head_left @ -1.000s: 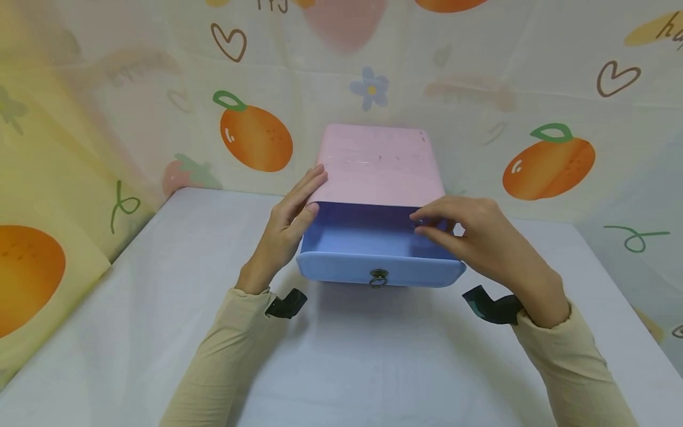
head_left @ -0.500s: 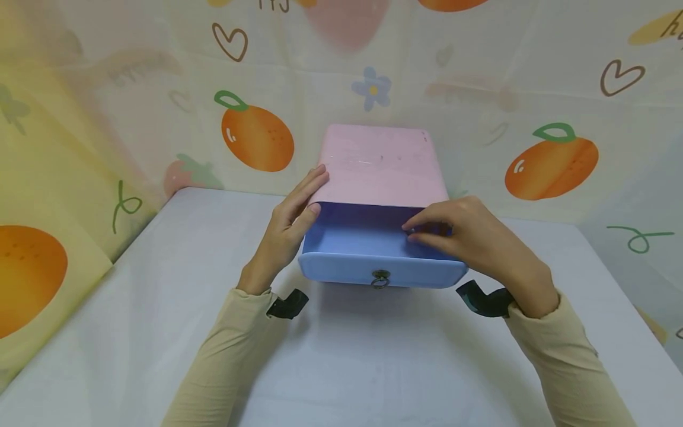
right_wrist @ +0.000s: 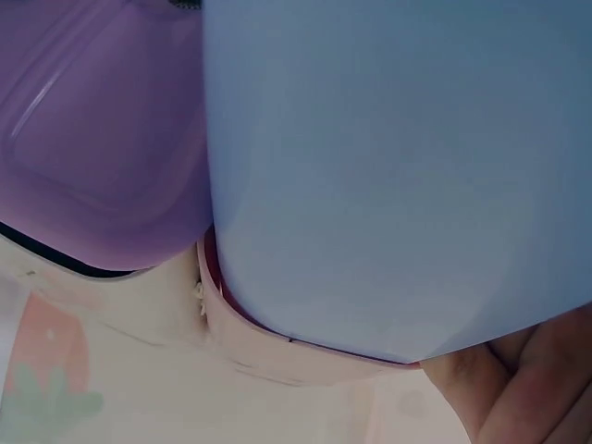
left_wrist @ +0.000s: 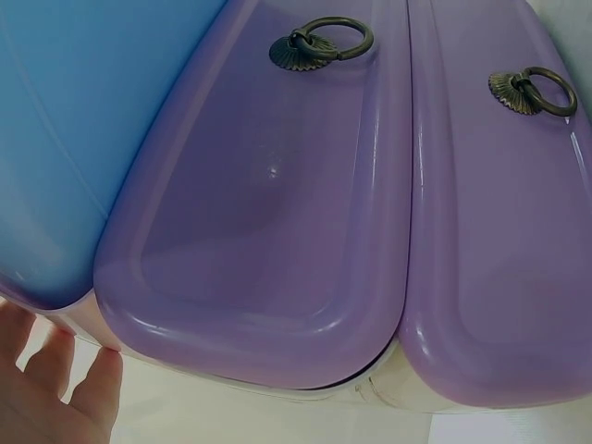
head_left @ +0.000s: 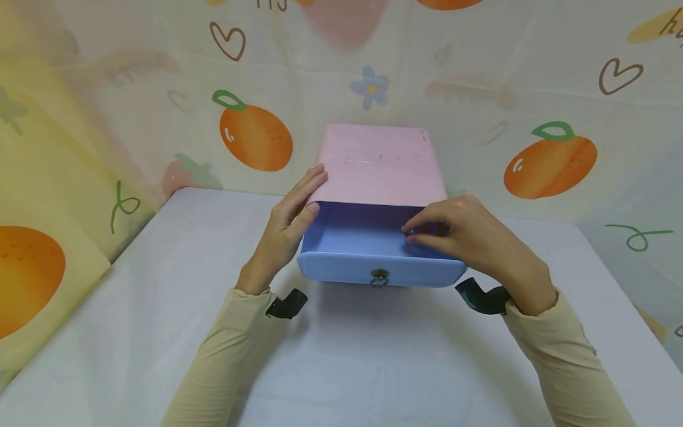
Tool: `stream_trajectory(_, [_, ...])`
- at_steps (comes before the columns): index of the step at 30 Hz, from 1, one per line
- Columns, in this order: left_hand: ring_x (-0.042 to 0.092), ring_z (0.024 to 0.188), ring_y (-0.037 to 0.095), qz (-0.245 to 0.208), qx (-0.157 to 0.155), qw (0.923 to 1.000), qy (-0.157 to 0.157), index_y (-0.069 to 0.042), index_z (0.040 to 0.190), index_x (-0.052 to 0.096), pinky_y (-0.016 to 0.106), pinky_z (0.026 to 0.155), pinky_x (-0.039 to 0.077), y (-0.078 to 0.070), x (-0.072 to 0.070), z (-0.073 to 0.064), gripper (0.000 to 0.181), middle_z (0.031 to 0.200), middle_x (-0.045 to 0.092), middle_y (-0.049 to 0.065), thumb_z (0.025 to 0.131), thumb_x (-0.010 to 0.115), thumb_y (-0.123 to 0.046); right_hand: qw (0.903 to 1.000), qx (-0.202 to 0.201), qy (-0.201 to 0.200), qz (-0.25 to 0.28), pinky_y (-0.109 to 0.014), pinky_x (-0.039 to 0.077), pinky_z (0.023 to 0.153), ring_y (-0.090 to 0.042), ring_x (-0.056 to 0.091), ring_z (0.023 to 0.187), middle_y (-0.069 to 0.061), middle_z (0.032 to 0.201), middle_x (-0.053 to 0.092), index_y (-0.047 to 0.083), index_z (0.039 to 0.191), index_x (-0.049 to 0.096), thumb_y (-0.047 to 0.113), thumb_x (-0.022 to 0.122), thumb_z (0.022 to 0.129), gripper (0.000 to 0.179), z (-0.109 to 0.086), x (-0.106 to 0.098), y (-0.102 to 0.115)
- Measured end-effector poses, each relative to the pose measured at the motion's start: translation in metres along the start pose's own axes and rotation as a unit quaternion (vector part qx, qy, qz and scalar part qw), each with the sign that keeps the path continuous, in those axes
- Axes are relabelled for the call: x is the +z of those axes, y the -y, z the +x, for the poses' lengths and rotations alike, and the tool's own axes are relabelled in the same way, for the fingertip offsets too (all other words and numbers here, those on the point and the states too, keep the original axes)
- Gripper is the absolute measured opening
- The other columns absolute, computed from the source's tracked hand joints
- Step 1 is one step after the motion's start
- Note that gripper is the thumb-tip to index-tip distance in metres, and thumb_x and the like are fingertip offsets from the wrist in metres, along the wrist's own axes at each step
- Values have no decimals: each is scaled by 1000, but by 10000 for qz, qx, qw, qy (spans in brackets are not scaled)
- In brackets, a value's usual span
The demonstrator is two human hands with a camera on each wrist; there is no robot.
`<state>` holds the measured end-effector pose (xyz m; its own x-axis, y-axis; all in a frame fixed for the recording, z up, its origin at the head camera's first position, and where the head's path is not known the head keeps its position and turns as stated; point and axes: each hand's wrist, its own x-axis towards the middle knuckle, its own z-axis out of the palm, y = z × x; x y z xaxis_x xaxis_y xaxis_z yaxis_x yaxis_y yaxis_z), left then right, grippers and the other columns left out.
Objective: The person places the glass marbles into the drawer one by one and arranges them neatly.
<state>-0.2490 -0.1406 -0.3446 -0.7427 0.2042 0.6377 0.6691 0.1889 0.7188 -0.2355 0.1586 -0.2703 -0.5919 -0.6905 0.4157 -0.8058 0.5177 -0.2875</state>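
A small drawer cabinet with a pink top (head_left: pixel 381 166) stands on the table, its blue top drawer (head_left: pixel 341 270) pulled out. My left hand (head_left: pixel 283 228) lies along the cabinet's left side, fingers extended over the top edge and thumb by the front corner. My right hand (head_left: pixel 461 231) reaches over the drawer's right side. Its thumb and fingertips pinch a small shiny thing (head_left: pixel 408 233), mostly hidden by the fingers; I cannot tell its kind. In the left wrist view, my left fingertips (left_wrist: pixel 96 384) touch the pink side wall.
Below the blue drawer sit two purple drawers, a middle one (left_wrist: pixel 250 203) and a lower one (left_wrist: pixel 509 231), with brass ring pulls. Another ring pull (head_left: pixel 379 279) hangs on the blue drawer's front. A printed cloth (head_left: pixel 469 71) hangs close behind the cabinet. White cloth covers the table (head_left: pixel 373 367).
My right hand has moved slightly left over the open drawer, fingertips still pinched, and has stayed almost still in the last half second. My left hand and the cabinet keep their places.
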Motion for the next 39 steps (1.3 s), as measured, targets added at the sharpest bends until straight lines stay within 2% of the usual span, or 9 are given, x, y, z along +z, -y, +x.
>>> stream_trajectory(8, [25,153,18,6,11,10000,3,-10,148,48,27,125,22,1,0,0,47,159,39,-2,100,45,-11,9998,115,-186,44,-22,52,66,-4,65,75,7,90,76,14,98,79,4,77,83,18,-5,-1,2])
stream_trajectory(10, [25,153,21,-3,20,10000,3,-10,148,48,27,125,22,1,0,0,47,159,39,-2,100,45,-11,9993,174,-336,-3,-19,50,66,-6,66,78,5,92,77,12,101,78,2,76,83,20,-8,-1,3])
stream_trajectory(14, [25,153,16,-22,-2,10000,21,-10,148,47,27,125,22,0,1,0,48,159,38,-2,100,45,-11,9966,161,-807,-84,-13,46,64,-9,67,82,3,94,77,10,104,78,0,78,80,26,-16,0,3])
stream_trajectory(17, [25,153,15,-23,-1,10000,19,-10,148,47,27,125,22,0,1,1,48,159,38,-3,100,45,-11,9941,121,-1075,-86,-10,47,66,-9,68,83,3,94,78,10,104,78,-2,79,78,29,-22,-1,6])
stream_trajectory(21, [25,153,17,-14,19,10000,10,-10,148,48,27,125,22,0,0,1,47,159,38,-2,101,45,-11,9913,103,-1306,-99,-5,49,71,-9,69,85,2,95,77,10,106,77,-5,80,76,34,-29,-4,12])
stream_trajectory(27, [25,152,11,28,-39,10000,18,-11,148,47,27,125,21,-1,0,0,48,160,38,-2,100,45,-12,9865,55,-1632,-143,-3,49,82,-8,70,88,0,96,77,10,106,77,-6,81,72,38,-40,-5,21])
stream_trajectory(35, [26,152,11,-30,-8,10000,-10,-9,147,48,28,125,22,0,0,0,47,159,39,-1,100,46,-10,9811,-142,-1917,240,-7,49,89,-4,69,92,-5,94,77,8,105,77,-8,81,69,39,-50,-3,34])
stream_trajectory(37, [26,152,11,-45,-10,10000,0,-9,147,48,28,125,22,0,0,0,48,159,38,-1,100,46,-10,9779,-184,-2054,354,-9,49,91,-3,68,95,-6,94,76,8,105,77,-2,81,74,33,-52,-2,38])
stream_trajectory(39, [26,152,12,-42,-9,10000,6,-9,147,48,28,125,21,0,0,0,48,160,38,0,100,46,-9,9735,-259,-2223,462,-9,49,89,-2,67,95,-7,94,76,7,104,77,10,80,82,22,-53,0,41])
